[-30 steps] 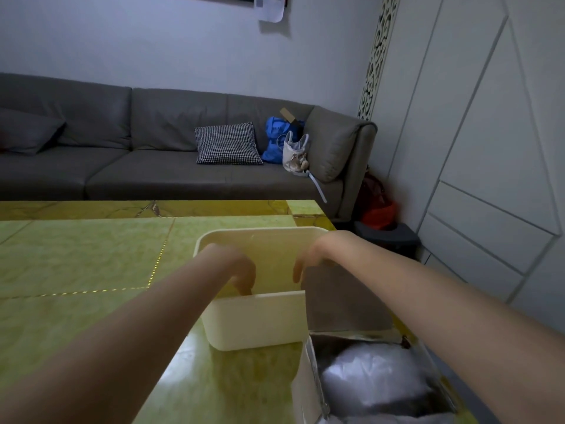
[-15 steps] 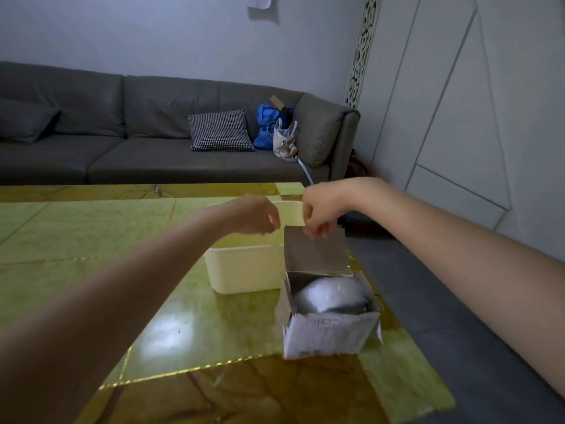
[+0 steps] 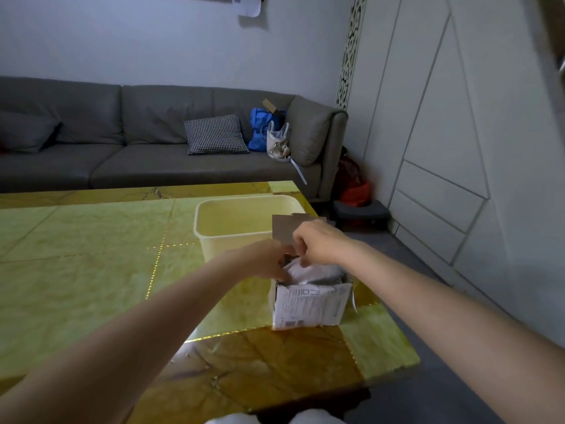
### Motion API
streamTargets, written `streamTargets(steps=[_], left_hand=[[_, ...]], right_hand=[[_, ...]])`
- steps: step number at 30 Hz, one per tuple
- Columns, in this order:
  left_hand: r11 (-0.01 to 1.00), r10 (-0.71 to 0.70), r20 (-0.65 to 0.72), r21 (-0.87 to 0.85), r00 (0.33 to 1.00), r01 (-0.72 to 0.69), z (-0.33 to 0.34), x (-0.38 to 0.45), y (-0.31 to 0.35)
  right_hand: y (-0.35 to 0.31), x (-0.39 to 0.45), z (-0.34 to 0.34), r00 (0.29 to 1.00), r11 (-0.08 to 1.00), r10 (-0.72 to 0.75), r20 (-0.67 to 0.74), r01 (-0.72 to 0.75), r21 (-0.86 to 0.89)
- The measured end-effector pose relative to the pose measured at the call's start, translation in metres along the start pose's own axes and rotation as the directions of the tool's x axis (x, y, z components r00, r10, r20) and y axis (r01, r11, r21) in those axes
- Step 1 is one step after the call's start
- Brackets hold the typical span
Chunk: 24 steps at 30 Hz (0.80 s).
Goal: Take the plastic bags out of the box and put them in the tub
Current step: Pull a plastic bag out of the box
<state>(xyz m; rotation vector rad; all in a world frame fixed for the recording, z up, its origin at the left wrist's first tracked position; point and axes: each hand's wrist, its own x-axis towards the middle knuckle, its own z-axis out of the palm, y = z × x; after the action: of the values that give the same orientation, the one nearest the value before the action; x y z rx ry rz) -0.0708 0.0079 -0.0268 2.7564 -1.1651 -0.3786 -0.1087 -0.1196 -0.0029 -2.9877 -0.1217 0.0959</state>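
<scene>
White plastic bags pinched by both hands in box

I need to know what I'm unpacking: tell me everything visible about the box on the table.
The box is small, cardboard by its look, its white front covered in print too small to read. It stands upright near the table's right edge, just in front of the tub. Its top is open, a flap standing up behind. White plastic bags fill it. Both hands, left and right, reach into the opening.
</scene>
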Motion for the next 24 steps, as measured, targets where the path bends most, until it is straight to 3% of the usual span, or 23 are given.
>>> streamTargets(steps=[4, 8, 10, 12, 14, 18, 22, 24], left_hand=[[0.992, -0.045, -0.078, -0.119, 0.996, 0.036, 0.000, 0.000, 0.000], [0.946, -0.160, -0.195, -0.309, 0.968, 0.095, -0.010, 0.000, -0.004], [0.883, -0.206, -0.217, -0.461, 0.954, 0.085, -0.016, -0.002, -0.006], [0.814, -0.221, -0.168, -0.574, 0.961, 0.087, -0.019, -0.006, -0.007], [0.747, -0.224, -0.064, -0.652, 0.973, 0.129, -0.018, -0.010, -0.007], [0.683, -0.228, 0.042, -0.705, 0.973, 0.190, -0.015, -0.014, -0.010], [0.607, -0.159, 0.040, -0.784, 0.987, 0.129, -0.017, -0.013, -0.003], [0.621, -0.172, -0.017, -0.778, 0.985, 0.095, -0.015, -0.007, 0.004]], right_hand=[[0.006, -0.001, -0.011, 0.999, 0.974, -0.006, -0.032, 0.013, 0.224], [0.013, -0.001, -0.023, 0.998, 0.882, -0.005, -0.056, 0.031, 0.469], [0.015, -0.003, -0.029, 1.000, 0.813, 0.003, 0.017, -0.012, 0.582], [0.017, -0.005, -0.031, 0.982, 0.769, 0.040, 0.183, -0.147, 0.622], [0.020, -0.007, -0.025, 0.942, 0.800, 0.050, 0.332, -0.237, 0.551], [0.017, -0.008, -0.008, 0.893, 0.963, 0.029, 0.448, -0.146, 0.228], [0.013, -0.009, 0.001, 0.882, 0.984, 0.127, 0.455, -0.171, 0.057], [0.015, -0.012, 0.005, 0.895, 0.981, 0.171, 0.411, -0.194, 0.014]])
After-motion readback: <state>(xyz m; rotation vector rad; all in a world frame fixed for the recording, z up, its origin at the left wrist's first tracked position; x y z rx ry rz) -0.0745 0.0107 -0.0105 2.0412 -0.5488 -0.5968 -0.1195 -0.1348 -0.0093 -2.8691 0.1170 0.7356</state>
